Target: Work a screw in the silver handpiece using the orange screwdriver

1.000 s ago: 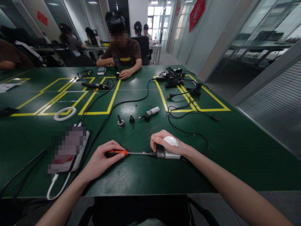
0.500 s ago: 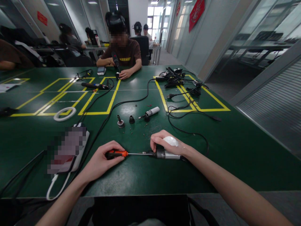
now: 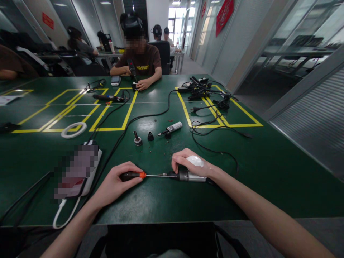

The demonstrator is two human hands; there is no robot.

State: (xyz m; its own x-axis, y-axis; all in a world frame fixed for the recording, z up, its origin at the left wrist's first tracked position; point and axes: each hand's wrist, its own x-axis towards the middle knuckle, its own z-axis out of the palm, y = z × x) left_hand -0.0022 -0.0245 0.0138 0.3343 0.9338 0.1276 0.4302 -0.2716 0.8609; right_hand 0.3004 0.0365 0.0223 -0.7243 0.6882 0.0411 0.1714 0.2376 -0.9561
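My left hand [image 3: 120, 181] is closed round the handle of an orange and black screwdriver [image 3: 131, 175]. The thin shaft points right, its tip meeting the narrow black end of a silver and black cylindrical tool [image 3: 192, 176]. That tool lies level on the green table, and my right hand [image 3: 185, 161] grips its front part from above with bent fingers. Beyond my hands stand a metal part with a stem [image 3: 138, 139] and a small black cone [image 3: 150, 136]. A second silver cylinder [image 3: 174, 127] lies near another black cone [image 3: 168, 134], with several tiny screws close by.
A phone on a white power bank [image 3: 80, 172] with cables lies at the left. Behind it is a white ring [image 3: 74, 130]. Black cables and plugs [image 3: 199, 87] are heaped at the back right of the green table [image 3: 268, 172]. Across it, a person [image 3: 145, 61] works with a tool.
The screwdriver handle has turned in my left hand, showing more black and less orange. Both hands and the silver tool have stayed in place.
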